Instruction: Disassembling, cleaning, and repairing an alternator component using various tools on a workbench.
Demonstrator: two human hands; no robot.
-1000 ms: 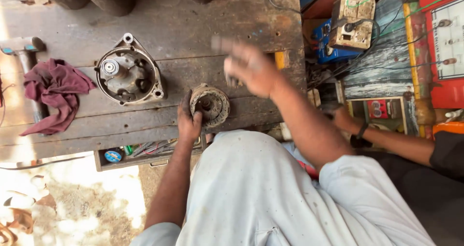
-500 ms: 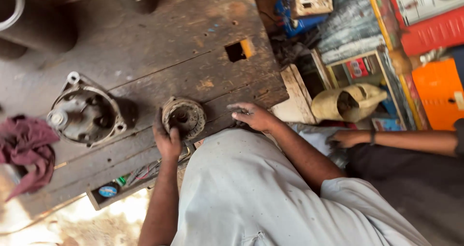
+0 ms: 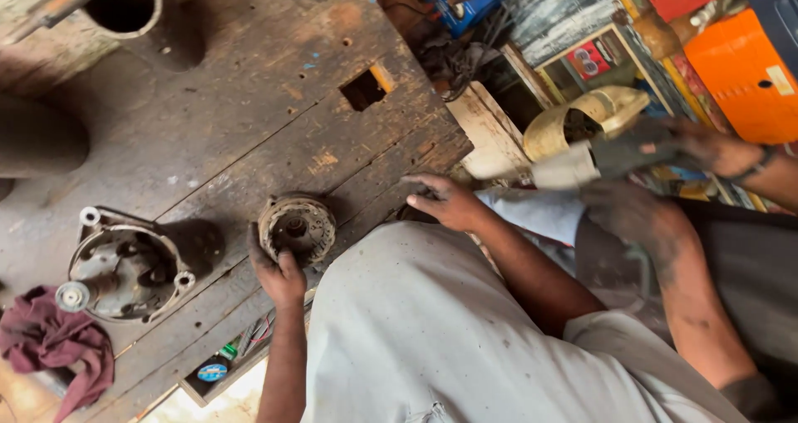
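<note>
- My left hand (image 3: 278,275) grips the round metal part (image 3: 297,226) by its near edge.
- The part lies flat on the wooden bench (image 3: 249,115), its open side facing up.
- My right hand (image 3: 449,203) rests open on the bench edge, holding nothing.

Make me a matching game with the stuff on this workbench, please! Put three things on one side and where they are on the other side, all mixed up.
Things:
1. small round metal part
2. big metal housing
3. dark red rag

Places:
A. bunched at the bench's lower left corner
B. held at its edge by the left hand
C. lying between the rag and the small round part

Pairs: 1-B, 2-C, 3-A
</note>
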